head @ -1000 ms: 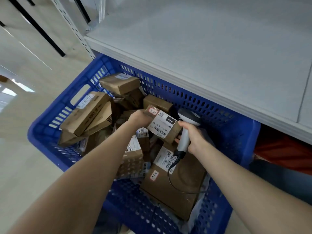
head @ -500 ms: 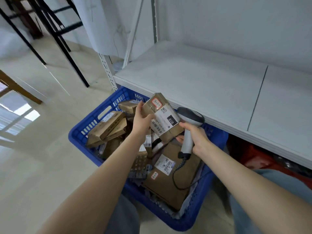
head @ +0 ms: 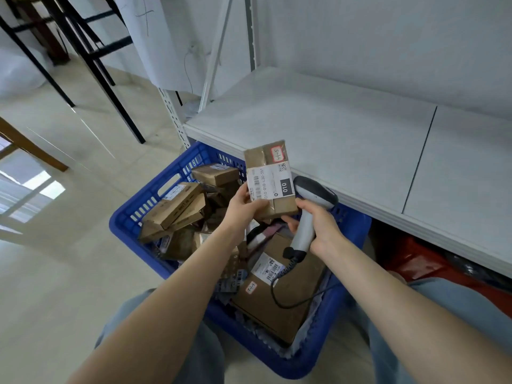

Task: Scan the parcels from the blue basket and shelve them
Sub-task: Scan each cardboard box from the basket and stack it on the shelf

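My left hand [head: 243,209] grips the lower edge of a small brown parcel [head: 270,178] with a white label marked 010, held upright above the blue basket [head: 133,217]. My right hand [head: 318,228] grips the handle of a grey barcode scanner [head: 311,200], whose head sits right beside the parcel's label. Its black cable [head: 288,297] loops down over a large flat parcel [head: 279,295] in the basket. Several more brown parcels [head: 177,206] are piled at the basket's left side.
A white metal shelf [head: 346,139] runs across the right, its front edge just behind the held parcel. Red items [head: 415,261] lie under the shelf. Black frame legs [head: 108,79] and a wooden leg [head: 30,148] stand on the tiled floor at the left.
My left hand has lifted the parcel out of the basket and turned it upright, label facing me. The scanner stayed beside it. My view pulled back and up from the basket.
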